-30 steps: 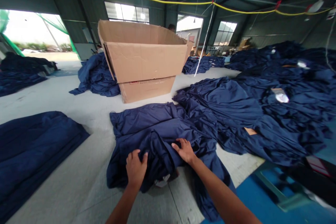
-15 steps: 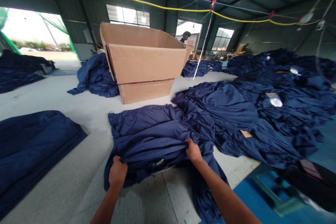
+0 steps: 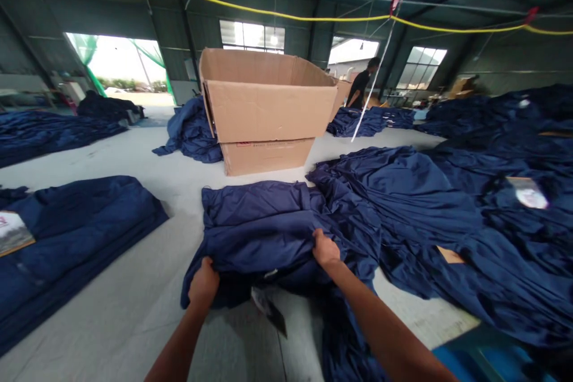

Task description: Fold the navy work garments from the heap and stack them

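Observation:
A navy blue garment (image 3: 264, 227) lies folded on the white table (image 3: 134, 286) in front of me. My left hand (image 3: 203, 283) grips its near left edge. My right hand (image 3: 326, 249) grips the cloth on its right side. The near edge is lifted a little off the table, and a dark tag (image 3: 268, 310) hangs from under it. An open cardboard box (image 3: 268, 107) stands just beyond the garment.
A large heap of navy garments (image 3: 447, 215) spreads to the right. A folded navy stack (image 3: 76, 233) lies at the left, more piles behind it. A person (image 3: 360, 85) stands far back by the box. A white cord (image 3: 373, 80) hangs down.
My hands moved apart from the bunched middle to the garment's near edges and lifted it a little; a tag now hangs below. The view turned left.

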